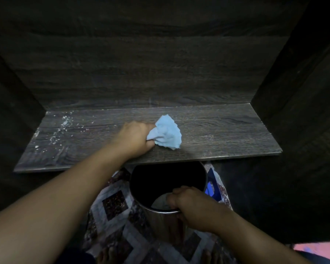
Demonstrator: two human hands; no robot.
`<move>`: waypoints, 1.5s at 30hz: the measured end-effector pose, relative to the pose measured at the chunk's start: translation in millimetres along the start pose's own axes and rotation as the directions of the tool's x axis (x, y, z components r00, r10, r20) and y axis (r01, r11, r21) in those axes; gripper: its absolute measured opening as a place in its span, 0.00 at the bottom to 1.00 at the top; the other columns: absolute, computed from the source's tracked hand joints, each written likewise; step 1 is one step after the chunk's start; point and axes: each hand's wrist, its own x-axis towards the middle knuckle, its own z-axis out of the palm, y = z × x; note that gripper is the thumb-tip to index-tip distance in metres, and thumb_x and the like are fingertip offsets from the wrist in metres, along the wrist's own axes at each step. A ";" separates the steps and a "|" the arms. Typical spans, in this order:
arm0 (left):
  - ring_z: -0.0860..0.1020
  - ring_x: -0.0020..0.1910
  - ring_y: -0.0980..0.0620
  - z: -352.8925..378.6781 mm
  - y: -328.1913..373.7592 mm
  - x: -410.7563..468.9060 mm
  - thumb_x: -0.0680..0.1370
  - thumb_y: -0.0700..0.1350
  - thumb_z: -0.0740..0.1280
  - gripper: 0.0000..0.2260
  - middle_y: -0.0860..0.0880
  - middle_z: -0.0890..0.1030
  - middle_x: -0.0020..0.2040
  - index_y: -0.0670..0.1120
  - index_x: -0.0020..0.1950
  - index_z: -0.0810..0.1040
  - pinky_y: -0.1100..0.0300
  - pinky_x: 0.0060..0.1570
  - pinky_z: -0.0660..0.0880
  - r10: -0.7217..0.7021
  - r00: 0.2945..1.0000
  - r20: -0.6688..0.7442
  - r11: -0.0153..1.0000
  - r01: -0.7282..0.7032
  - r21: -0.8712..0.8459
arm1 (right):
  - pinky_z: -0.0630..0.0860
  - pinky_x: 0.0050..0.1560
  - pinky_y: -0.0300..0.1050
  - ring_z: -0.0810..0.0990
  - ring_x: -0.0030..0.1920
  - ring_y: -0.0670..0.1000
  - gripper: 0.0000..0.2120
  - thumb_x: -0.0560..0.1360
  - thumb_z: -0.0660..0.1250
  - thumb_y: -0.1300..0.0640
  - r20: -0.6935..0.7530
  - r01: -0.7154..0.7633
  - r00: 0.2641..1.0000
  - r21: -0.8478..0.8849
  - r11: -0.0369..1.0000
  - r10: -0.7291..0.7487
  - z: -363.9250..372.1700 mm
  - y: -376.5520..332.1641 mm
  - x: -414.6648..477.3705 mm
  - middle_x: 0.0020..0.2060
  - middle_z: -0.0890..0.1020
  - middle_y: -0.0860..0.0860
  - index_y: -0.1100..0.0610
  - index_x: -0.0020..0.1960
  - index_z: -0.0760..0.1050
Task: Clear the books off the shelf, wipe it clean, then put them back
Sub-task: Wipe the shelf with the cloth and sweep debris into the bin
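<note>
Your left hand (136,137) bunches a crumpled blue cloth (169,132) in its grip on the middle of the dark shelf (227,134), while the grip of your right hand (192,205) curls over the rim of a metal bin (157,221) below.

One wide-angle camera on the person's head faces forward and tilts down. It sits near the shelf (208,130), whose board spans the middle of the frame, with patterned floor (111,202) showing below its front edge.

left hand (135,138) and right hand (191,204) bare; forearms (65,187) unsleeved; feet (105,254) bare.
</note>
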 end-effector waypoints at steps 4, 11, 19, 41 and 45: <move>0.79 0.48 0.44 -7.5 14.6 -33.6 0.73 0.46 0.65 0.04 0.46 0.82 0.47 0.50 0.47 0.76 0.58 0.40 0.66 0.025 0.994 0.107 0.997 -0.017 -0.072 | 0.68 0.55 0.47 0.73 0.57 0.57 0.17 0.74 0.63 0.60 0.028 0.013 1.000 -0.063 0.998 -0.011 -5.0 -15.1 -8.8 0.55 0.76 0.54 0.52 0.63 0.73; 0.78 0.38 0.47 -23.4 0.1 -85.4 0.69 0.52 0.65 0.10 0.52 0.78 0.32 0.47 0.34 0.74 0.61 0.35 0.69 -0.234 0.971 0.058 0.863 0.235 -0.447 | 0.70 0.53 0.49 0.73 0.55 0.59 0.12 0.75 0.62 0.61 0.045 0.026 0.999 -0.101 0.995 -0.022 -13.9 -34.6 -21.3 0.53 0.76 0.56 0.56 0.58 0.74; 0.77 0.50 0.39 -16.4 -10.0 -68.0 0.73 0.43 0.69 0.15 0.41 0.77 0.53 0.45 0.59 0.79 0.53 0.47 0.73 -0.424 0.894 -0.142 0.889 0.382 -0.251 | 0.71 0.51 0.50 0.74 0.53 0.58 0.12 0.74 0.63 0.61 0.030 0.045 0.999 -0.128 0.991 -0.041 -11.1 -33.7 -9.1 0.51 0.76 0.55 0.55 0.57 0.73; 0.73 0.42 0.52 -24.4 -19.3 -125.5 0.72 0.44 0.70 0.09 0.52 0.72 0.43 0.46 0.51 0.80 0.63 0.38 0.60 -0.495 0.829 -0.260 0.825 0.355 -0.440 | 0.69 0.53 0.47 0.73 0.59 0.58 0.18 0.75 0.62 0.60 0.021 0.006 1.000 -0.153 0.988 -0.002 28.8 -41.7 36.3 0.58 0.75 0.54 0.54 0.65 0.72; 0.73 0.45 0.55 -17.3 -33.6 -111.0 0.71 0.42 0.71 0.15 0.53 0.76 0.48 0.49 0.57 0.80 0.64 0.44 0.64 -0.421 0.850 -0.316 0.867 0.274 -0.417 | 0.68 0.56 0.47 0.72 0.61 0.58 0.18 0.77 0.60 0.58 0.025 -0.031 0.999 -0.177 0.984 0.036 47.8 -35.6 55.5 0.60 0.74 0.54 0.53 0.66 0.71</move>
